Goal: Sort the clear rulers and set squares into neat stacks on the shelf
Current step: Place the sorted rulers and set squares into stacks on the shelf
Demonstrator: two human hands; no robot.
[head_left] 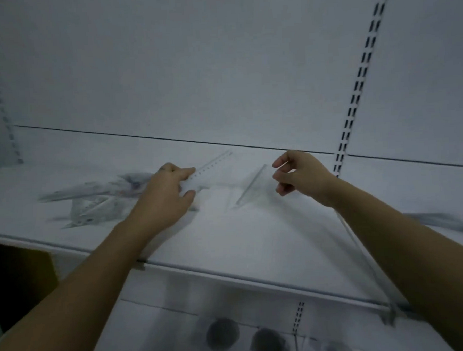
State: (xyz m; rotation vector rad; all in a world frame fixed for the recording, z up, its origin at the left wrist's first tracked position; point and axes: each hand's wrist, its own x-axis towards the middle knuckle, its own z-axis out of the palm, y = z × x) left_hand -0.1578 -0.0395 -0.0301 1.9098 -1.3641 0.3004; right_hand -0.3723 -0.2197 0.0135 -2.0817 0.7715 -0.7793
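My left hand (169,190) pinches the near end of a clear ruler (214,164) that slants up to the right over the white shelf (228,237). A loose, blurred pile of clear rulers and set squares (97,195) lies just left of that hand. A clear set square (252,185) rests flat on the shelf between my hands. My right hand (298,175) hovers at that set square's right edge with fingers loosely curled, and nothing shows between them.
The shelf's back panel rises behind, with a slotted upright (360,88) at the right. More clear pieces (442,220) lie on the shelf beyond my right forearm. Dark round objects (222,334) sit on the lower shelf. A dark box (18,280) is at lower left.
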